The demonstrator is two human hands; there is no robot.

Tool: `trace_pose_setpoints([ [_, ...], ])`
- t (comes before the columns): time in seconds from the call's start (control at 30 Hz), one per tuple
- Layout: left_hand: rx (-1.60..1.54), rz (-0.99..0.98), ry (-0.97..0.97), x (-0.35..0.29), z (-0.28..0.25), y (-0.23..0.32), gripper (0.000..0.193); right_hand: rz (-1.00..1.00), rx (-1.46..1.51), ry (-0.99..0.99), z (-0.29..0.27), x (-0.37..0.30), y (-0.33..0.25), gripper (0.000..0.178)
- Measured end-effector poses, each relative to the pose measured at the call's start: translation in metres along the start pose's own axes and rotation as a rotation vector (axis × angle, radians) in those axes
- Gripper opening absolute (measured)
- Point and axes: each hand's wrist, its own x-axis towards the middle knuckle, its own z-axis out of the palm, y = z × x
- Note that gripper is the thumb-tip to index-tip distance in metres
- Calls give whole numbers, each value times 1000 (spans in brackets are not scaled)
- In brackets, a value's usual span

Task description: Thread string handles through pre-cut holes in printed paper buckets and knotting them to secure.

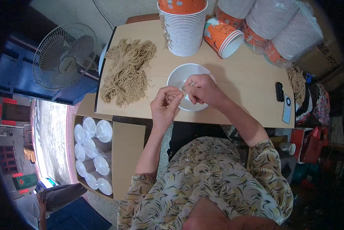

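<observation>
Both of my hands meet over an upright white paper bucket (175, 76) close to the table's near edge. The fingertips of my left hand (165, 105) are pinched together at the bucket's left side. My right hand (205, 90) is closed too, thumb against curled fingers, right beside the left fingertips. Whatever sits between the fingers is too small to make out. The bucket's inside is partly hidden by my hands. Left of it lies a loose heap of tan twisted cords (128, 73).
Behind stand a tall stack of orange-and-white buckets (185, 34), a tipped bucket (219, 37) and wrapped stacks (273, 23). A phone (286, 111) and black object (280, 92) lie right. At left are a fan (66, 63), a carton of wrapped cups (128, 151) and a seated person (59, 197).
</observation>
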Motion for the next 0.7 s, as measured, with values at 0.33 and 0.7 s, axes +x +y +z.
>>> trace_pose_setpoints([
  [0.33, 299, 219, 19, -4, 1, -8, 16, 47, -78, -21, 1, 1, -3, 15],
  [0.7, 161, 61, -63, -2, -4, 3, 6, -52, -85, 65, -6, 0, -5, 12],
])
